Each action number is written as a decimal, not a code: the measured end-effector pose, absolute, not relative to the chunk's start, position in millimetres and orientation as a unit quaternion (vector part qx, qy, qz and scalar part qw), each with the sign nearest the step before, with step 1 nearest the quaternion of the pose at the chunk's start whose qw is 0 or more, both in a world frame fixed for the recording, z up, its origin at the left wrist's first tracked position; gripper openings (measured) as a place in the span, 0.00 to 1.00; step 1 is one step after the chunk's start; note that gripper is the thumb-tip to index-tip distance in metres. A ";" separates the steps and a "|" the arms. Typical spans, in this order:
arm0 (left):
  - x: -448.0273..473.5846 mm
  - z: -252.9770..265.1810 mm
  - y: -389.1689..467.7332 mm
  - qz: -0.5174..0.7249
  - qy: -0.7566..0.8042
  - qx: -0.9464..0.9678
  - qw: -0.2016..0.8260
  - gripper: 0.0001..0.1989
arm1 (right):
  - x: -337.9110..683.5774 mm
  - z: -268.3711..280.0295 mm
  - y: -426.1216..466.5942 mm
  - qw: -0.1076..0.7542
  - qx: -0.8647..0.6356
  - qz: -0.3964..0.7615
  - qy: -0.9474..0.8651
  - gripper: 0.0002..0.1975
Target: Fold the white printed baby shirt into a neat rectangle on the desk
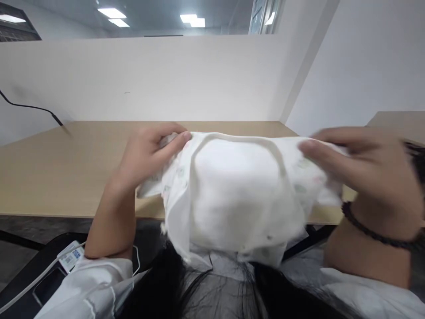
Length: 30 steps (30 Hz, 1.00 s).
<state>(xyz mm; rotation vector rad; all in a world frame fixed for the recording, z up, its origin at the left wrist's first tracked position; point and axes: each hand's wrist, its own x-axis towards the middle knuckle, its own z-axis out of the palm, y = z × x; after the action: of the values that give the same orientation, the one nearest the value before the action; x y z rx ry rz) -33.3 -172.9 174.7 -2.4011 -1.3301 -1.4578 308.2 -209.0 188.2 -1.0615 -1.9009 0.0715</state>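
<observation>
A small white baby shirt (239, 190) with faint green and pink prints is stretched between my hands, in front of my chest. Its pale trim curves round the neck opening, and a small dark dot like a snap shows near the lower edge. My left hand (146, 153) pinches the cloth at the upper left corner between thumb and fingers. At the upper right, my right hand (365, 164), blurred by motion, grips the other side with its thumb on top. The lower part of the shirt hangs loose over my lap.
Behind the shirt lies a light wooden table (59, 177), backed by a white partition (172, 79). A black cable (36, 107) reaches in from the left. At the lower left are a white cable (36, 282) and a dark device (49, 285) with a labelled white piece.
</observation>
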 end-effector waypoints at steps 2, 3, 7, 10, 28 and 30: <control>-40.7 172.4 -125.6 -0.373 -0.485 -0.789 -0.063 0.17 | 294.1 188.9 -158.3 0.352 -0.458 0.056 -0.814 0.21; -44.8 165.2 -99.8 -0.340 -0.507 -0.787 -0.088 0.17 | 288.1 183.8 -129.6 0.300 -0.469 0.075 -0.827 0.22; -65.7 116.0 -16.8 -0.189 -0.600 -0.770 -0.113 0.19 | 283.0 133.0 -28.2 0.200 -0.517 0.143 -0.820 0.22; -91.8 84.8 4.1 -0.076 -0.607 -0.769 -0.188 0.22 | 304.1 92.5 7.7 0.075 -0.520 0.206 -0.825 0.21; -106.1 81.9 6.7 -0.080 -0.670 -0.737 0.044 0.28 | 241.3 82.6 -9.2 0.125 -0.560 0.037 -0.818 0.19; -79.6 73.1 1.7 -0.097 -0.606 -0.789 0.020 0.24 | 211.0 75.1 -18.5 0.115 -0.517 0.069 -0.845 0.16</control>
<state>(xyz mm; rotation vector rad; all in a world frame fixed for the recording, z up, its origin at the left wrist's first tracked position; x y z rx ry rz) -79.6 1.7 73.1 -2.4478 -1.8803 -0.3012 211.0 -18.5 75.1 -1.5165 -2.4773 0.2017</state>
